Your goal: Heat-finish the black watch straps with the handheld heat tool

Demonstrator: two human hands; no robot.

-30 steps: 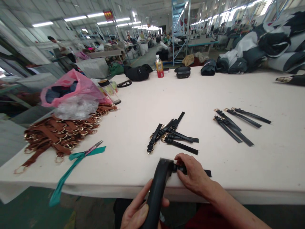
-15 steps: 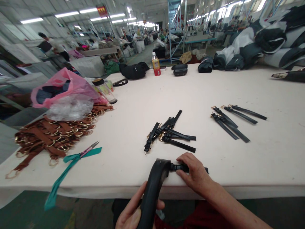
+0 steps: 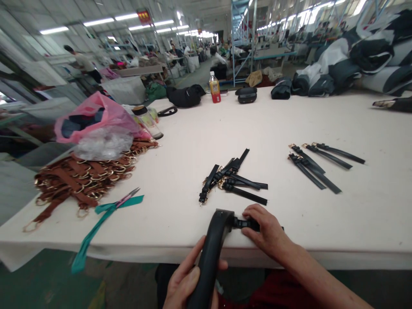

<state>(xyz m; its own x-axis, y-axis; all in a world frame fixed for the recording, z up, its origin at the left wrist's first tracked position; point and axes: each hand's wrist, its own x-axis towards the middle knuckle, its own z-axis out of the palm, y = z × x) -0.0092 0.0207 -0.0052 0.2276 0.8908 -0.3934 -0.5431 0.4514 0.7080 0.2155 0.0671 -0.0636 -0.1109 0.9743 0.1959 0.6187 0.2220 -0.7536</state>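
Observation:
Wrapped around a black curved handheld device point(image 3: 210, 253), my left hand point(image 3: 189, 274) is closed below the table's front edge. The device's squared head reaches over the edge and meets the end of a short black buckle strap point(image 3: 243, 223); its exact kind I cannot make out. My right hand point(image 3: 267, 227) pinches that strap against the table between thumb and fingers, covering its middle. Beyond the device lies a loose pile of black buckle straps point(image 3: 228, 176) with gold buckles. More black straps point(image 3: 315, 165) are spread farther right.
At left are brown straps with gold rings point(image 3: 80, 180), under a pink plastic bag point(image 3: 106, 111). Scissors point(image 3: 127, 197) lie with a teal ribbon point(image 3: 93, 236) that hangs over the white table's point(image 3: 180, 141) edge. A bottle point(image 3: 214, 88) and black case point(image 3: 246, 94) stand at the back.
The whole view has shifted slightly, so things appear a little farther right. Both hands keep their hold, with the device's head still at the strap's end.

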